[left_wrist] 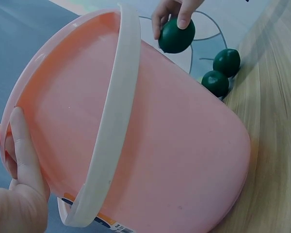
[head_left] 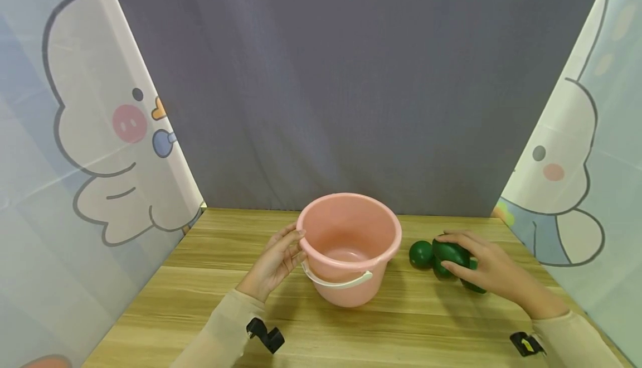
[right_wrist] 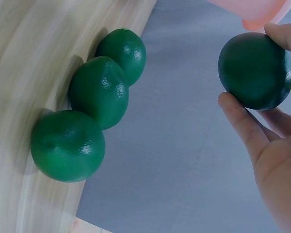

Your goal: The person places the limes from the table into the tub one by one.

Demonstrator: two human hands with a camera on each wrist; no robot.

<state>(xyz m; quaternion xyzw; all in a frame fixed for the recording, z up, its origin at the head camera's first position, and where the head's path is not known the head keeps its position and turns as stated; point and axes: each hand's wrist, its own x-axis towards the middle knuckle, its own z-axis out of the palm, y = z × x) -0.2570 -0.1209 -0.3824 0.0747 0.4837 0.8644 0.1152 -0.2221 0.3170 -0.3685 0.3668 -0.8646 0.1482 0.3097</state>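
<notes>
A pink bucket (head_left: 346,287) with a white handle (head_left: 343,284) stands upright on the table. My left hand (head_left: 276,259) holds its rim at the left side, and in the left wrist view the fingers (left_wrist: 26,150) lie against the rim. My right hand (head_left: 489,265) grips a dark green lime-like fruit (right_wrist: 254,71) between thumb and fingers, raised above the table to the right of the bucket. Three more green fruits lie close together in a row below it, in the right wrist view a near one (right_wrist: 68,145), a middle one (right_wrist: 99,92) and a far one (right_wrist: 122,56).
The wood-grain table (head_left: 200,312) ends at a dark grey curtain (head_left: 346,89) at the back. Cartoon-printed cloths hang on the left (head_left: 30,234) and right (head_left: 617,201). A black wrist mount (head_left: 266,334) sits on the left sleeve, another (head_left: 526,344) on the right.
</notes>
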